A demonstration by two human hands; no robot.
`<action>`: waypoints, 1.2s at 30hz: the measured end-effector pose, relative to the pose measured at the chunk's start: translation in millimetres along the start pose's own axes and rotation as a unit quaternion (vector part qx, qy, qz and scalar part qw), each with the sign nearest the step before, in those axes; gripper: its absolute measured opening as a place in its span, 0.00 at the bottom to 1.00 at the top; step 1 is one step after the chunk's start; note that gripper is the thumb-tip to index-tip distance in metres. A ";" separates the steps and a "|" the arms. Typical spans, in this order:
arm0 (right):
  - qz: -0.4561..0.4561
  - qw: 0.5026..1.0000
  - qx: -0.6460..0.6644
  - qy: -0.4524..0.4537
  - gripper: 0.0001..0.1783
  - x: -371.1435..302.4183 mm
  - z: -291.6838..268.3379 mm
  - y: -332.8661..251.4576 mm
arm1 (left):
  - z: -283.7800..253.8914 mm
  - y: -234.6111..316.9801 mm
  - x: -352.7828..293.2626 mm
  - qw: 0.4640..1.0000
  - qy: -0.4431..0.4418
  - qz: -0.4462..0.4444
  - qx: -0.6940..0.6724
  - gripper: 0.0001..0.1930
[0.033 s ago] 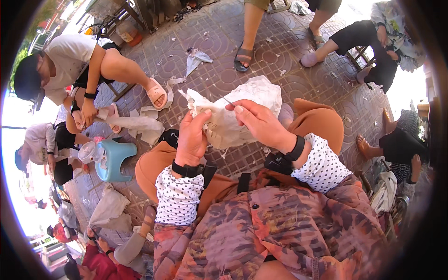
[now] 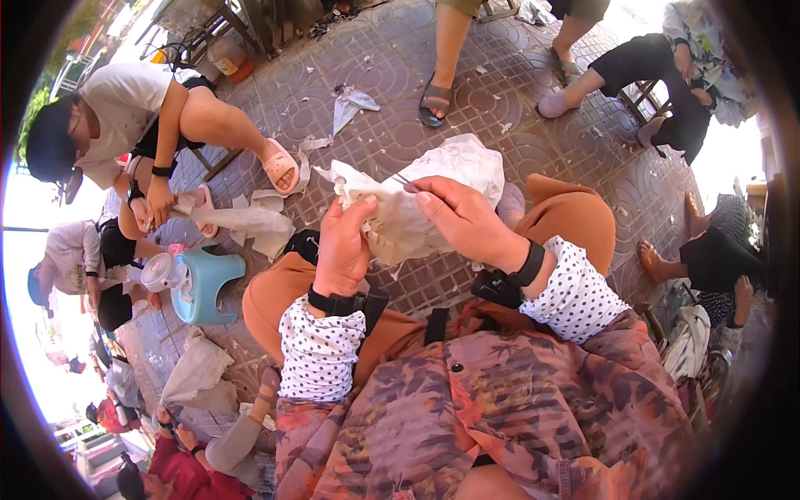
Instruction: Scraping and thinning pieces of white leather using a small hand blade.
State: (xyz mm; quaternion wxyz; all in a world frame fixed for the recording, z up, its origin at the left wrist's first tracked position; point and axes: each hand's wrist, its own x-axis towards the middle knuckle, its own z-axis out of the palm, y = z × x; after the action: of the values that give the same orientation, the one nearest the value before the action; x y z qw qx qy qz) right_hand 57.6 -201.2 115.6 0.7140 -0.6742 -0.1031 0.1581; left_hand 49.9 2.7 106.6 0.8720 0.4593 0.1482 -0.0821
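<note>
I hold a crumpled sheet of white paper-like material over my knees with both hands. My left hand pinches its lower left edge between thumb and fingers. My right hand grips the sheet from the right and pinches a thin dark sliver at its top. Both wrists carry black bands above white sleeves with black dots. My orange trousers show under the sheet.
Patterned paving tiles carry white scraps. At the left a seated person handles a similar white sheet. A small blue stool stands beside a little fan. More seated people ring the area, with sandalled feet ahead.
</note>
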 end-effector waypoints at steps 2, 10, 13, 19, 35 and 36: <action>-0.134 0.978 -0.155 0.047 0.17 1.7 0.2 2.2 | 1.2 2.9 -1.1 1.000 -0.006 0.009 -0.005 0.16; -0.162 0.966 -0.201 0.032 0.20 -3.5 -0.6 -8.0 | 5.3 7.7 -8.0 0.998 -0.050 0.030 -0.016 0.24; -0.133 0.974 -0.173 0.057 0.20 0.1 2.4 -6.7 | 0.7 5.9 -7.1 0.998 -0.047 0.019 -0.037 0.24; -0.031 0.995 -0.090 0.015 0.14 10.5 6.9 4.2 | -8.7 1.1 -6.2 0.998 -0.053 -0.011 -0.031 0.20; -0.223 0.921 -0.320 0.023 0.17 5.3 -0.1 -15.1 | 2.7 6.7 -10.0 0.998 -0.025 0.012 -0.050 0.14; -0.222 0.921 -0.319 0.023 0.17 5.6 0.6 -15.2 | 2.3 7.2 -10.8 0.998 -0.031 0.011 -0.045 0.14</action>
State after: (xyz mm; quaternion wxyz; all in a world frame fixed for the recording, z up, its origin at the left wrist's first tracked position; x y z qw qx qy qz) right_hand 63.9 -199.2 130.4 0.4800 -0.8294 -0.2792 -0.0614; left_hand 42.2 4.9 117.0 0.8968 0.4185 0.1193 -0.0803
